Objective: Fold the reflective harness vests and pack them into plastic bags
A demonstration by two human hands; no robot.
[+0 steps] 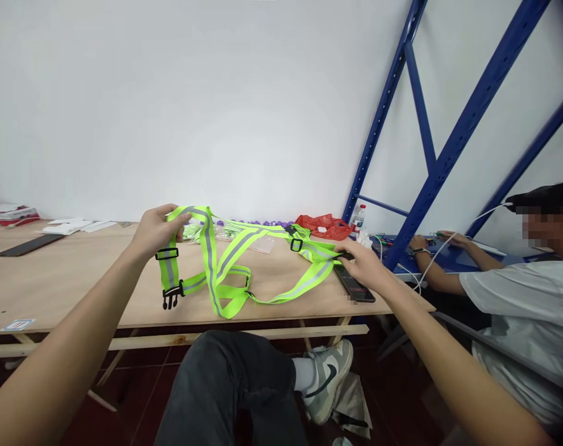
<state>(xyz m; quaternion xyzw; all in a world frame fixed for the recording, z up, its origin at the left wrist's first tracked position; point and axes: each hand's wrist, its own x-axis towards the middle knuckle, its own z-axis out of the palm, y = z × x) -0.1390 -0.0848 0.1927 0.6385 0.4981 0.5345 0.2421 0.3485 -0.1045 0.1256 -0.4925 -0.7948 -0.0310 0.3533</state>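
A neon-yellow reflective strap harness (225, 260) with grey stripes and black buckles is stretched out over the wooden table (62, 279). My left hand (157, 232) is closed on its left end and holds it raised off the table; a black clip hangs below. My right hand (362, 265) pinches the harness's right end, low over the table, just above a black phone (354, 286) lying at the table's corner.
A red plastic bag (325, 226) and a water bottle (359, 218) lie at the back right. A dark flat bar (28, 245) and papers (70, 226) are at the left. A person in a white shirt (518, 310) sits at right by blue shelving (448, 136). My crossed leg is below the table edge.
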